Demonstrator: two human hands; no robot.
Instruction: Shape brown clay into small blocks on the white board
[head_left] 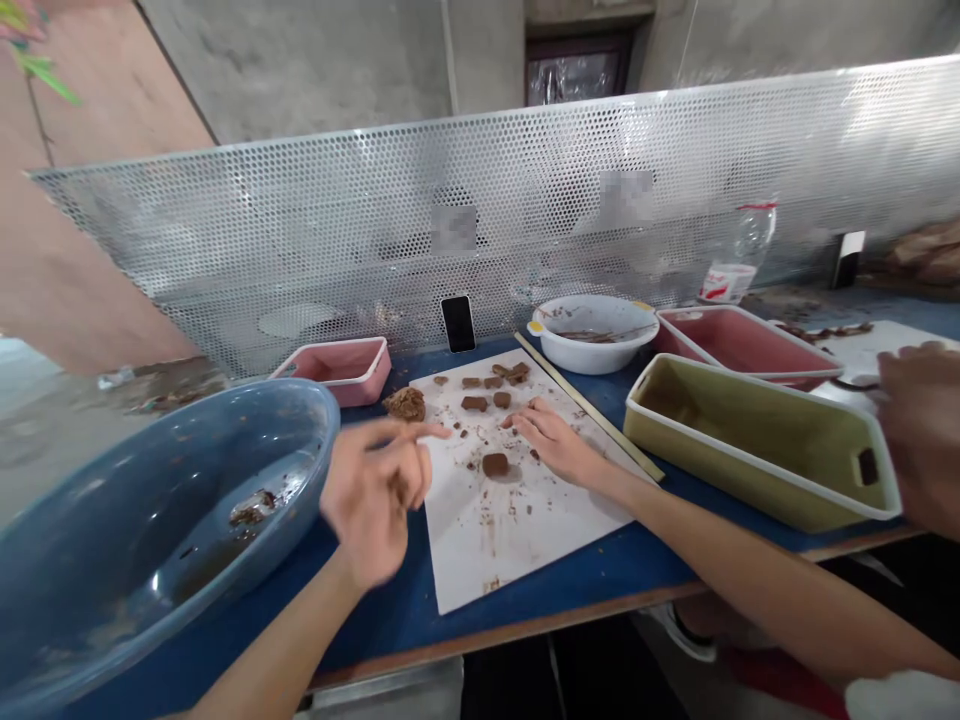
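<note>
My left hand (379, 490) hangs above the left edge of the white board (457, 560), blurred, its index finger stretched out and the others loosely bent. Nothing shows in its grip. My right hand (551, 440) rests low over the board with fingers extended, the tips close to small brown crumbs. Between the hands sits a brown clay-like block (495, 464) with rounded corners. Beyond it, two more brown blocks (474, 403) lie side by side, and several pieces (493, 382) form a row behind. A rough brown lump (405, 404) is at the board's left edge.
A large blue basin (300, 400) stands left, with a pink tray (367, 385) behind. A phone (458, 324) leans on the perforated screen (337, 210). Right are a wooden strip (592, 410), white bowl (592, 352), green bin (742, 480), pink bin (787, 370) and another person's hand (919, 420).
</note>
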